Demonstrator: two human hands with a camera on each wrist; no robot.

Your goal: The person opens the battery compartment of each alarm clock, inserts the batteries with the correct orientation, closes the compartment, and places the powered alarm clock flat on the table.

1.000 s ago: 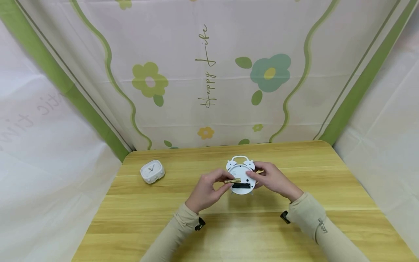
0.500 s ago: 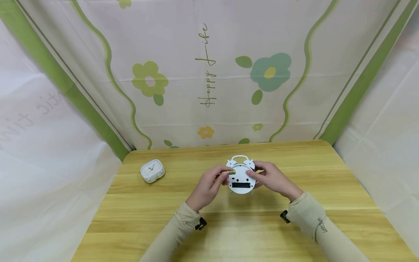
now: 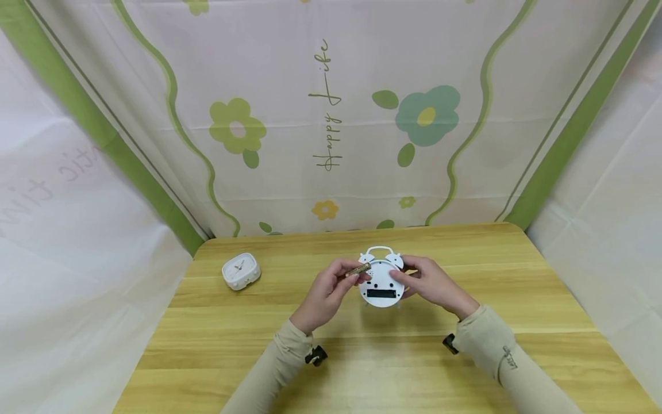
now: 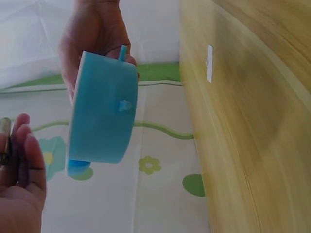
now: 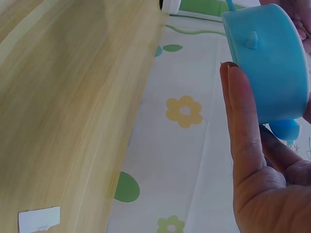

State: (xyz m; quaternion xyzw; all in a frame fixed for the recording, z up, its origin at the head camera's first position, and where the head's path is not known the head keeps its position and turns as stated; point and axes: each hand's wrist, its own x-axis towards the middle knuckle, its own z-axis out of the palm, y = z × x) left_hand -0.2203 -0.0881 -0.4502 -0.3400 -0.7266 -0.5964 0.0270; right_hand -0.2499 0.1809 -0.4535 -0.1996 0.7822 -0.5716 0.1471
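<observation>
A twin-bell alarm clock [image 3: 384, 279] is held above the table in my right hand [image 3: 437, 286], thumb on its back and fingers behind. Its white back faces me, and the black battery compartment [image 3: 381, 294] is uncovered. In the wrist views the clock's side [image 4: 104, 107] looks blue. Between thumb and fingers, my left hand [image 3: 322, 298] pinches a gold battery [image 3: 358, 269], tilted, in front of the clock's upper left. The same battery [image 4: 5, 138] shows at the left edge of the left wrist view. The clock's dial is hidden.
On the wooden table [image 3: 207, 345] a small white rounded-square clock [image 3: 241, 271] stands at the back left. A flat white piece [image 5: 39, 219] lies on the tabletop in the right wrist view. A flowered curtain [image 3: 289, 172] hangs behind the table.
The battery has moved from just above the compartment to the clock's upper left and turned in my left fingers. My right hand and the twin-bell clock have stayed nearly still.
</observation>
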